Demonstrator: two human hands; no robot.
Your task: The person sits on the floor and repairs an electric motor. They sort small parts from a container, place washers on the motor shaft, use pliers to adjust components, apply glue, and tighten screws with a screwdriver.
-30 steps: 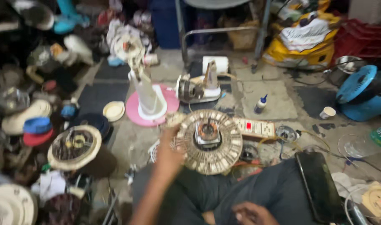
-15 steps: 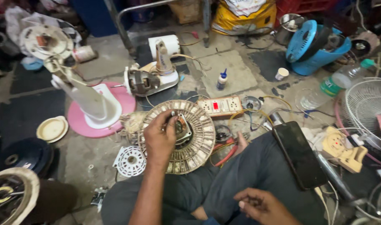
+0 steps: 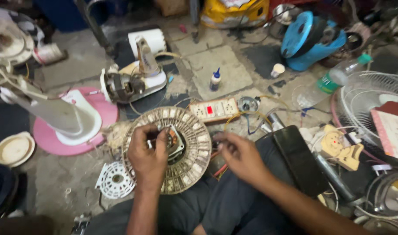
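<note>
Gripping the small motor core (image 3: 175, 141) at the centre of a round, dusty cream-coloured slotted fan grille (image 3: 194, 150) propped on the lap, the left hand (image 3: 147, 156) has fingers closed on it. Right hand (image 3: 241, 157) hovers just right of the grille, fingers loosely curled, holding nothing visible. White power strip (image 3: 214, 109) lies beyond on the floor. Judged stage: working the motor free; the next move needs the right hand steadying the rim.
</note>
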